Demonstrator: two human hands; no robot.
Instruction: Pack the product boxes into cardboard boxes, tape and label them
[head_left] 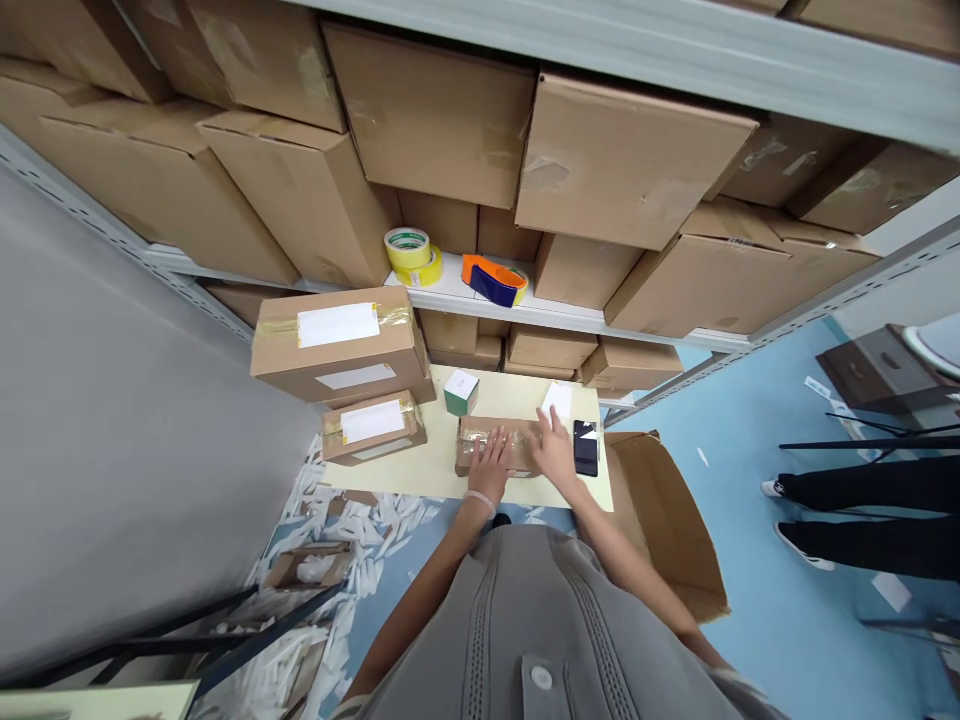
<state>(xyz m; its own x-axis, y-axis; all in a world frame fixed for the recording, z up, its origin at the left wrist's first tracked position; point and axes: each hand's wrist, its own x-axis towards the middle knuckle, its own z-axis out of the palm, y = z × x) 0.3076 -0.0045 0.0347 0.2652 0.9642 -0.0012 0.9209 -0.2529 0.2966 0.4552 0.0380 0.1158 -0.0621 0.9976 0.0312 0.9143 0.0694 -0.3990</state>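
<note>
A small taped cardboard box (519,456) lies on the pale yellow tabletop (420,470) in front of me. My left hand (491,468) rests flat on its left half, fingers stretched out over the tape. At the box's right end, my right hand (553,452) has its fingers apart, with the fingertips close to a white paper or label stack (558,398). No object shows in either hand. Just right of my right hand lies a black phone (586,447). A small green and white box (461,392) stands behind the cardboard box, to the left.
Two taped cartons with white labels, a larger carton (337,375) and a smaller carton (373,452), sit at the table's left. Tape rolls (411,255) and an orange-blue tape dispenser (495,279) lie on the shelf (450,290). An open carton (675,530) stands right. Another person's legs (870,500) show far right.
</note>
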